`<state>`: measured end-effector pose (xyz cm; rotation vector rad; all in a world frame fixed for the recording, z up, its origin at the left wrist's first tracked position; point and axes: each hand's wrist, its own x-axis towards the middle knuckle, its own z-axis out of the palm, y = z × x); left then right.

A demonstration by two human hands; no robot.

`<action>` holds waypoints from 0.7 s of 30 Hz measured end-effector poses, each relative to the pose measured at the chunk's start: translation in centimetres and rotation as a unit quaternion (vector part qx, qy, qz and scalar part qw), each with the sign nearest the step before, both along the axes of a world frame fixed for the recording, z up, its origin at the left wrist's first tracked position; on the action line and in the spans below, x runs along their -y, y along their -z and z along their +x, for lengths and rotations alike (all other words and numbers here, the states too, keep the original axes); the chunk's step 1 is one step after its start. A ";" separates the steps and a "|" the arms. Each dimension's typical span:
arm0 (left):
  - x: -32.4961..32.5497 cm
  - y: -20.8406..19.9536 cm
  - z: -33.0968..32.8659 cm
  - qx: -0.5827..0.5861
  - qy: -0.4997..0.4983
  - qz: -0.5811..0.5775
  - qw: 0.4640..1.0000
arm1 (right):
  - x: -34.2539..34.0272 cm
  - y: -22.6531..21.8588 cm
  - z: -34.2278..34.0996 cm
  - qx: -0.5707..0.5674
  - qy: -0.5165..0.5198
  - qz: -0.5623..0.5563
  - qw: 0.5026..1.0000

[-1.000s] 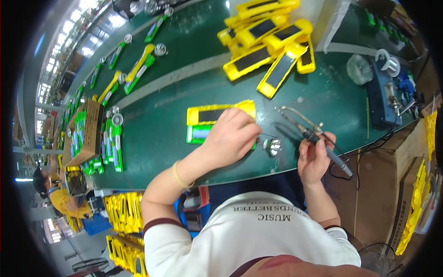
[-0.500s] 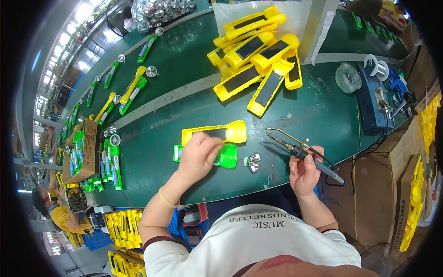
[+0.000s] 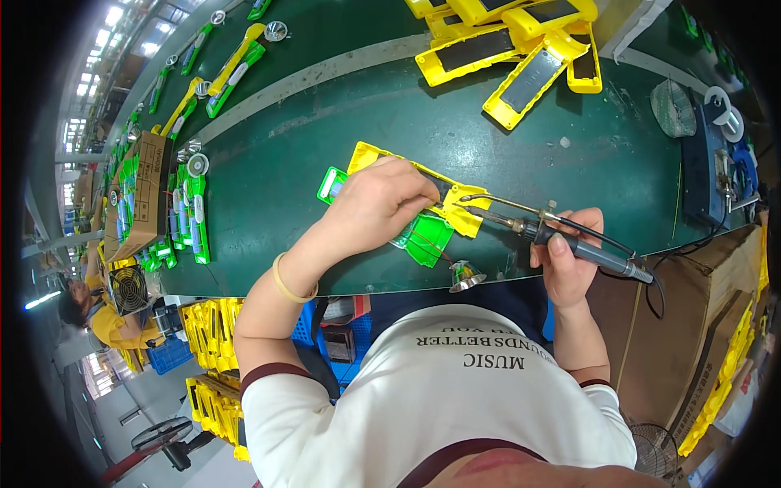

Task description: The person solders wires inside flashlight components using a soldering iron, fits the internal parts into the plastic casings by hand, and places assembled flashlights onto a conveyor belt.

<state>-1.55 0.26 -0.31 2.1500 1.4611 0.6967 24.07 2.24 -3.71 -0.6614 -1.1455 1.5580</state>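
A long desk point(image 3: 325, 163) with a matte dark-green top and a pale stripe along it curves away through a bright factory hall, its far end bent by the lens. Near the front edge lies a yellow plastic housing point(image 3: 472, 213), glossy and flat, with a translucent green plastic part point(image 3: 427, 238) beside and partly under it. The left hand point(image 3: 382, 207) lies over the housing with fingers curled, pressing it down, and hides most of its middle; a green end point(image 3: 332, 185) sticks out past the knuckles. The right hand point(image 3: 567, 259) is closed around the dark grip of a soldering iron point(image 3: 569, 242), whose thin metal shaft points left, its tip at the housing's near corner. A thin wire runs above the shaft; where it ends is hard to make out. A small shiny metal cone point(image 3: 465, 277), a reflector by its shape, stands at the desk edge just in front of the green part. Further back lie more yellow housings point(image 3: 521, 49) with dark panels, cut off by the upper edge. At the left stands a brown cardboard box point(image 3: 138, 195) with green parts point(image 3: 189, 220) beside it. A round wire mesh piece point(image 3: 672, 108) rests at the right.
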 end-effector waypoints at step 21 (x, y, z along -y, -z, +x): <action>0.1 -1.1 2.2 -0.134 -0.050 -0.053 0.988 | -0.3 0.9 0.4 -0.061 0.065 0.018 0.996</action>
